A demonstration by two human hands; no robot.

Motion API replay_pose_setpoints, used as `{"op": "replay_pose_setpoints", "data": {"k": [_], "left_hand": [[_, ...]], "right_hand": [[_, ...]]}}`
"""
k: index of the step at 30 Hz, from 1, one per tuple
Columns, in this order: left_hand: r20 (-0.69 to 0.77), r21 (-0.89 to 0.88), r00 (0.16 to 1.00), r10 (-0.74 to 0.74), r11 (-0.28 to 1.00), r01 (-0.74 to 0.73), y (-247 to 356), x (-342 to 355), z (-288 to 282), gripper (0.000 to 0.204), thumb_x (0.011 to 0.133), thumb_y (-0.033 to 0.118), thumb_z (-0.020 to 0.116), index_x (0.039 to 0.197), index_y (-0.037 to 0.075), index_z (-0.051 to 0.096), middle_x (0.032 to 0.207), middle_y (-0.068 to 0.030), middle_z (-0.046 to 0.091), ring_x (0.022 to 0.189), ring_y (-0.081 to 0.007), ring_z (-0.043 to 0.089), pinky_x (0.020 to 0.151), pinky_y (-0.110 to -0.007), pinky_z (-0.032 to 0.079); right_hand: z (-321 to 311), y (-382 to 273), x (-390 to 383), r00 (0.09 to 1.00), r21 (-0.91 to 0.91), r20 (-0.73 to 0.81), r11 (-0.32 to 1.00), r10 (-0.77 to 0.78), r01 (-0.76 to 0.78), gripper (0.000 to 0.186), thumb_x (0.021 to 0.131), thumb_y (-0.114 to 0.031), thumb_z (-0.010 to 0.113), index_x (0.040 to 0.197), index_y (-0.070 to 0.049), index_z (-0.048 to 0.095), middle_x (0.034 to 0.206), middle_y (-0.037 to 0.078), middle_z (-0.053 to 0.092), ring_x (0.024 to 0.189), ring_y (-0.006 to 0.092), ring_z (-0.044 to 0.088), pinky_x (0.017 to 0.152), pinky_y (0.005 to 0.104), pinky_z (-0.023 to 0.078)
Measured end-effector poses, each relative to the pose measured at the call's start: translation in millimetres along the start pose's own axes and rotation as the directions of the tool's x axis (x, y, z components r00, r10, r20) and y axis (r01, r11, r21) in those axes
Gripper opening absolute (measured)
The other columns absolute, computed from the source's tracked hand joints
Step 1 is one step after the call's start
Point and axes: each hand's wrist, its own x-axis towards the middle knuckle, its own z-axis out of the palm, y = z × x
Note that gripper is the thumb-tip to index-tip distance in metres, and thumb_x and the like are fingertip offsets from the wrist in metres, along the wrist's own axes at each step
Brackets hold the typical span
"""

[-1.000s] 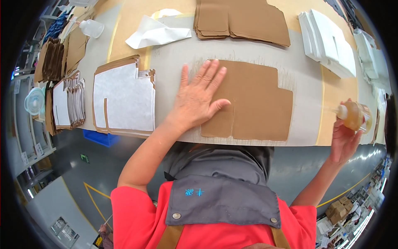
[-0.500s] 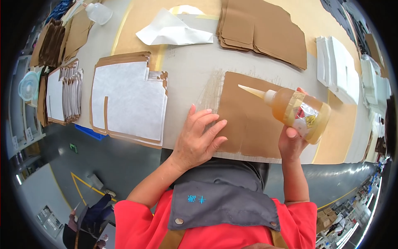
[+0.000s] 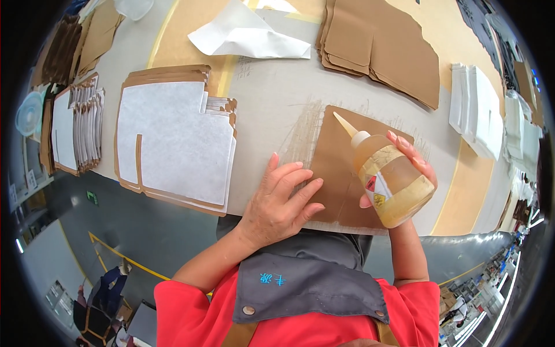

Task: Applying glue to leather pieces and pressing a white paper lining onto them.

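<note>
A flat brown sheet (image 3: pixel 338 199), like leather or card, lies in front of me at the near edge of the table. My right hand (image 3: pixel 417 165) is wrapped round a squeeze bottle (image 3: pixel 394 182) of amber liquid, which I hold tilted above the sheet. The bottle's long pale nozzle (image 3: pixel 344 124) points to the sheet's far left corner; whether its tip touches cannot be told. Beside the sheet's left edge is my left hand (image 3: pixel 280 199), fingers spread and holding nothing. Its fingertips reach the edge of the sheet.
Left of my hand sits a stack of white-faced brown pieces (image 3: pixel 173 139), with a fanned stack (image 3: pixel 87 130) farther left. Brown sheets (image 3: pixel 376 46) are piled at the far side, next to a creased white sheet (image 3: pixel 248 37). White folded pieces (image 3: pixel 475 110) stand on the right.
My right hand has brought the bottle to the left and turned it, so its nozzle now lies nearer the sheet's far left corner. The left hand has hardly moved.
</note>
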Motion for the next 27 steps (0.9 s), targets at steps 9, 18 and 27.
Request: {"op": "replay_pose_setpoints", "data": {"k": [9, 18, 27], "left_hand": [[0.012, 0.014, 1.0, -0.012, 1.0, 0.011, 0, -1, -1, 0.036, 0.086, 0.03, 0.072, 0.114, 0.007, 0.07, 0.119, -0.007, 0.056, 0.118, -0.0276, 0.052, 0.116, -0.055, 0.027], [0.036, 0.024, 0.999, -0.01, 1.0, 0.009, 2, 0, 0, 0.036, 0.087, 0.03, 0.071, 0.114, 0.006, 0.07, 0.118, -0.0078, 0.056, 0.117, -0.029, 0.052, 0.116, -0.055, 0.025], [0.03, 0.043, 0.999, -0.014, 0.999, 0.013, 1, 1, 1, 0.034, 0.089, 0.03, 0.07, 0.112, 0.006, 0.071, 0.117, -0.0089, 0.056, 0.117, -0.0297, 0.052, 0.116, -0.055, 0.023]], "right_hand": [[-9, -3, 4, 0.974, -0.151, 0.186, 0.976, -0.128, 0.157, 0.098, 0.061, -0.039, 0.094, 0.135, -0.014, 0.035, 0.13, 0.018, 0.057, 0.118, 0.038, 0.059, 0.101, 0.0542, 0.049], [-36, -12, -13, 0.982, -0.26, 0.146, 0.954, -0.116, 0.151, 0.096, 0.063, -0.039, 0.093, 0.135, -0.014, 0.034, 0.132, 0.02, 0.055, 0.117, 0.0406, 0.059, 0.101, 0.0534, 0.049], [-66, -13, -35, 0.992, -0.345, 0.014, 0.931, -0.125, 0.122, 0.096, 0.059, -0.034, 0.096, 0.131, -0.011, 0.037, 0.127, 0.021, 0.058, 0.114, 0.0388, 0.061, 0.096, 0.0469, 0.054]]}}
